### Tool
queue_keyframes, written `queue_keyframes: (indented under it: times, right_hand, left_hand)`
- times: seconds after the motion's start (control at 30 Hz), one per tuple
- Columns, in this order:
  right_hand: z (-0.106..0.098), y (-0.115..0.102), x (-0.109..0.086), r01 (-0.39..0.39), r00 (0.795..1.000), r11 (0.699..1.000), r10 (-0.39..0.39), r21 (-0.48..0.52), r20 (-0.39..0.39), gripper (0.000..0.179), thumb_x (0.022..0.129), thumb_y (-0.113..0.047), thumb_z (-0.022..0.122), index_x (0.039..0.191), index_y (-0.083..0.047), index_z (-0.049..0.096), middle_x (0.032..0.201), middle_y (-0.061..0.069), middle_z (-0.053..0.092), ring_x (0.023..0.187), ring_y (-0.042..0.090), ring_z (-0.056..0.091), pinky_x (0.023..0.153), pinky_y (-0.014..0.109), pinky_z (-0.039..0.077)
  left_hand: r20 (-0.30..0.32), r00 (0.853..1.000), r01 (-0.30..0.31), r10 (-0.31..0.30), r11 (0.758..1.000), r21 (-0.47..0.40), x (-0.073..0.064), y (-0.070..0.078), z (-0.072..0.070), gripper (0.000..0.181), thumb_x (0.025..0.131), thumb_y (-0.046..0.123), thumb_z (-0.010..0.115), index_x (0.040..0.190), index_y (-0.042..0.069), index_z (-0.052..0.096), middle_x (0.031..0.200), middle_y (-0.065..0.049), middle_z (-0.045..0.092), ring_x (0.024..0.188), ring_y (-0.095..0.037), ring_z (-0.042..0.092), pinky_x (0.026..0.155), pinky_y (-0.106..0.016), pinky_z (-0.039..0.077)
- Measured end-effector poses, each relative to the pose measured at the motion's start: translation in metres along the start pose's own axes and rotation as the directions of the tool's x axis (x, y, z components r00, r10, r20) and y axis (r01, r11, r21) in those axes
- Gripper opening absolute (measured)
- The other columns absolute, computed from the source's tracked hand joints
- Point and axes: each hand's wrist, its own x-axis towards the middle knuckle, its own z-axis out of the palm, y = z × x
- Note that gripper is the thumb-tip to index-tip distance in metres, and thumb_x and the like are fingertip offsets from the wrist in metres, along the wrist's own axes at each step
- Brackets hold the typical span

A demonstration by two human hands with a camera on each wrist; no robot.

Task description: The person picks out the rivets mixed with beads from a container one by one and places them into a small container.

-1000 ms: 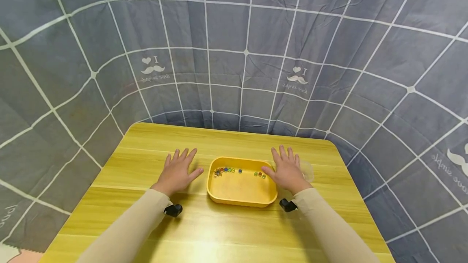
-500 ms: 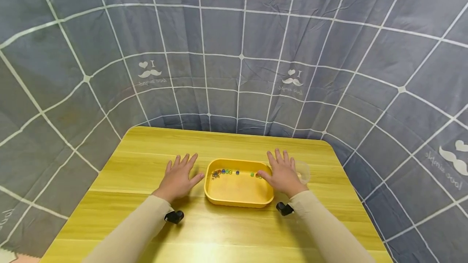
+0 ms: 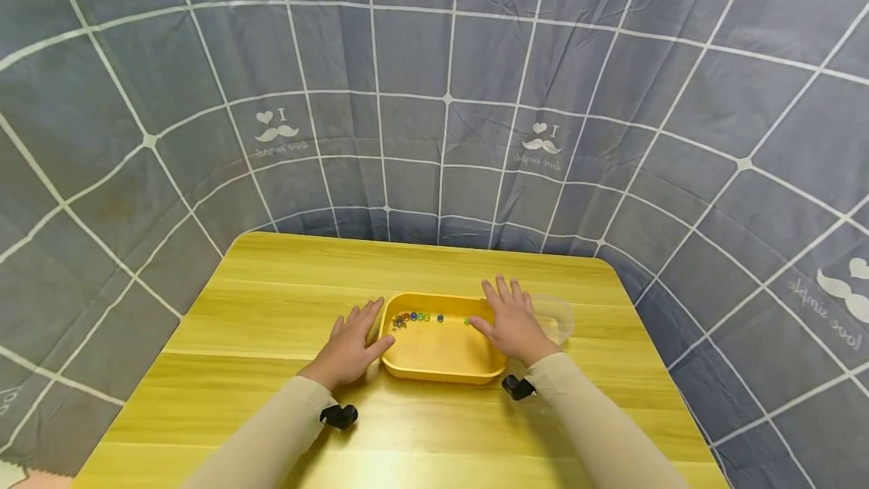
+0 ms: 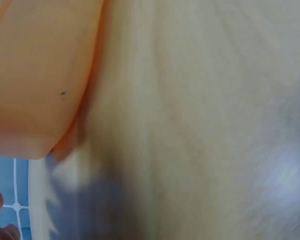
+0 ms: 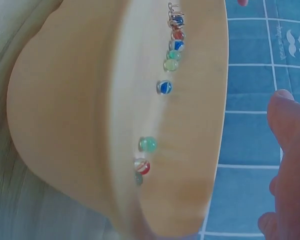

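A shallow yellow tray (image 3: 441, 357) lies on the table. Several glass marbles (image 3: 421, 316) sit along its far side, bunched toward the left, with a lone blue marble (image 3: 440, 318) apart from them. A small heap of metallic pieces (image 3: 399, 324) is in the far left corner, too small to name. My left hand (image 3: 348, 347) is at the tray's left side, fingers extended, thumb at the rim; contact is unclear. My right hand (image 3: 514, 325) is over the tray's right end, fingers spread, gripping nothing. It hides some marbles that the right wrist view shows, including a red-and-white marble (image 5: 142, 166).
A clear plastic container or lid (image 3: 555, 315) lies right of the tray, partly behind my right hand. The yellow wood-grain table (image 3: 285, 266) ends at a grey grid-patterned curtain (image 3: 421, 127). Black wrist cameras (image 3: 339, 416) sit under both sleeves.
My left hand has come right to the tray's left rim. My right hand has moved left over the tray's right end, covering marbles seen earlier. The head view has shifted slightly.
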Motion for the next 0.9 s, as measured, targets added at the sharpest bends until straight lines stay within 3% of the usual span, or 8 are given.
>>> queue_keyframes:
  times: [0.47,0.67,0.9]
  right_hand:
    - [0.005,-0.009,-0.004,-0.028,0.999,1.000,0.028,0.003,0.037,0.083,0.105,-0.055,0.057,0.168,-0.010,0.027,0.175,0.025,0.014,0.162,0.052,0.006,0.128,0.073,0.008]
    - [0.006,-0.010,-0.004,-0.032,0.999,0.999,0.032,0.000,0.042,0.083,0.105,-0.054,0.058,0.168,-0.010,0.026,0.175,0.024,0.013,0.161,0.052,0.007,0.128,0.073,0.008]
    - [0.009,-0.009,-0.002,-0.023,0.999,1.000,0.023,-0.002,0.044,0.083,0.106,-0.054,0.057,0.168,-0.010,0.026,0.175,0.024,0.013,0.162,0.052,0.007,0.128,0.072,0.010]
  left_hand:
    - [0.046,0.999,-0.015,0.017,0.999,-0.049,-0.009,-0.005,0.006,0.075,0.110,0.045,0.054,0.171,0.025,0.017,0.176,-0.010,0.022,0.162,-0.047,0.015,0.128,-0.073,0.003]
    - [0.078,0.996,0.039,-0.030,0.993,-0.115,-0.009,-0.008,0.011,0.071,0.111,0.044,0.051,0.171,0.031,0.015,0.175,-0.005,0.025,0.162,-0.044,0.017,0.130,-0.070,0.003]
    - [0.136,0.989,0.091,-0.063,0.973,-0.212,-0.008,-0.007,0.013,0.071,0.113,0.042,0.047,0.171,0.034,0.009,0.175,-0.010,0.024,0.164,-0.043,0.009,0.130,-0.064,-0.009]
